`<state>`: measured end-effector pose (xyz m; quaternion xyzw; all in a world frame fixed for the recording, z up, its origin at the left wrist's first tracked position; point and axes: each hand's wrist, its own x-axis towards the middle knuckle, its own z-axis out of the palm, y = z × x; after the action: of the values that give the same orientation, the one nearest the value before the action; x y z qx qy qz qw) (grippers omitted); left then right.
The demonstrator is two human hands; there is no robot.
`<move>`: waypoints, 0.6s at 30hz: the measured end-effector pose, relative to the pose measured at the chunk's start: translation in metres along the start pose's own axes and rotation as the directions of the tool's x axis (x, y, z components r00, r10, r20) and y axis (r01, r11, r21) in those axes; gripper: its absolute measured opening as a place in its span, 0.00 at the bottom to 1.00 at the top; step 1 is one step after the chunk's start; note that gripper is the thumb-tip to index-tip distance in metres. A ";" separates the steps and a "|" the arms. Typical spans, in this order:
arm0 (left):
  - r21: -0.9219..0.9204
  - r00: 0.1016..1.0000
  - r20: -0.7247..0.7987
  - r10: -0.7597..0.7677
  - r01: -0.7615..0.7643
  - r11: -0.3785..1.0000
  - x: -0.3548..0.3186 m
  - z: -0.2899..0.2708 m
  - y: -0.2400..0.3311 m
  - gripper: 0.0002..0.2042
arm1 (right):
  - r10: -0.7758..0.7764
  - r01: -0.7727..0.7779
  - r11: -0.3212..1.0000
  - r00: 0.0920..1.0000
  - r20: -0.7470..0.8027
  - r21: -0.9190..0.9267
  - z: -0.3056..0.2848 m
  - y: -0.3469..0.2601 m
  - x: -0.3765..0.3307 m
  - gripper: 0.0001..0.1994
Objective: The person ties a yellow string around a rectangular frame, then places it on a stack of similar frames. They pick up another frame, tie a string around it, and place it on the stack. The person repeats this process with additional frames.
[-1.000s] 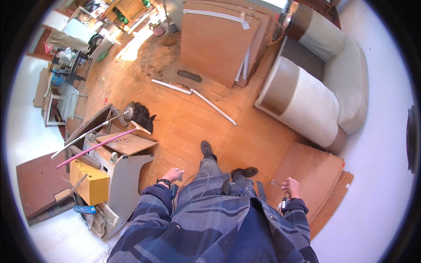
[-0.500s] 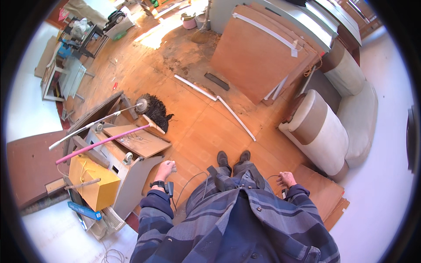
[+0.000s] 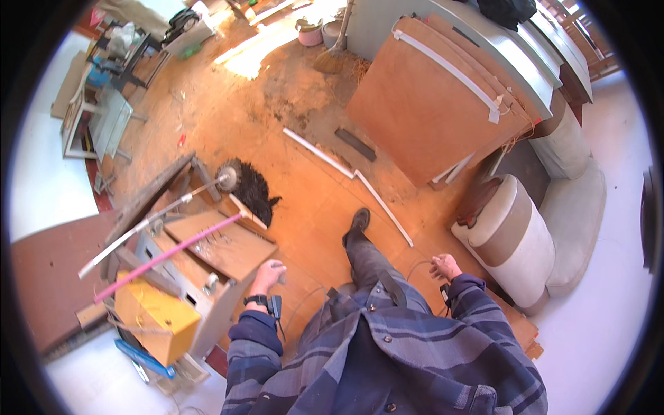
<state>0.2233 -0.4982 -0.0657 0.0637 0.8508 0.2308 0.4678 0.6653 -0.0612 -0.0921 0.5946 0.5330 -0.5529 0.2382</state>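
My left hand (image 3: 268, 276) hangs in front of me on the left, its fingers curled into a loose fist with no object showing in it. Beside it stands an overturned cabinet (image 3: 220, 317) with small casters. My right hand (image 3: 445, 268) hangs at the right, loosely closed, nothing visible in its fingers. The arm of a cream and brown sofa (image 3: 529, 238) is the nearest large thing to it. Both wrists carry small dark devices, and thin cables run near my body. One dark shoe (image 3: 360, 219) is stepped forward on the floor.
A black-headed mop (image 3: 252, 192) and a pink-handled tool (image 3: 169, 257) lie across the cabinet, near a yellow box (image 3: 160, 321). White strips (image 3: 321, 153) and a dark bar (image 3: 355, 144) lie ahead. Brown boards (image 3: 432, 100) lean at the right.
I have stepped forward with one foot; the other is hidden now. My hands have swung slightly, and the boards and sofa sit a little further right and lower in view.
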 end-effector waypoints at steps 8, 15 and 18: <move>-0.090 0.995 0.101 -0.014 0.024 0.996 0.086 -0.027 0.082 0.15 | 0.000 -0.001 1.000 1.000 0.023 0.016 -0.004 -0.090 0.039 0.17; -0.040 0.989 0.084 0.125 -0.122 0.992 0.152 -0.055 0.138 0.16 | -0.023 0.023 0.999 1.000 -0.010 0.028 -0.015 -0.159 0.075 0.17; 0.077 0.968 0.191 0.161 -0.178 0.981 0.195 -0.075 0.165 0.16 | -0.010 0.021 0.981 0.998 -0.055 0.192 -0.009 -0.164 0.082 0.17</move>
<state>0.0352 -0.3143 -0.1066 0.1791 0.8053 0.2233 0.5191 0.5073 0.0296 -0.1143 0.6253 0.4879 -0.5874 0.1609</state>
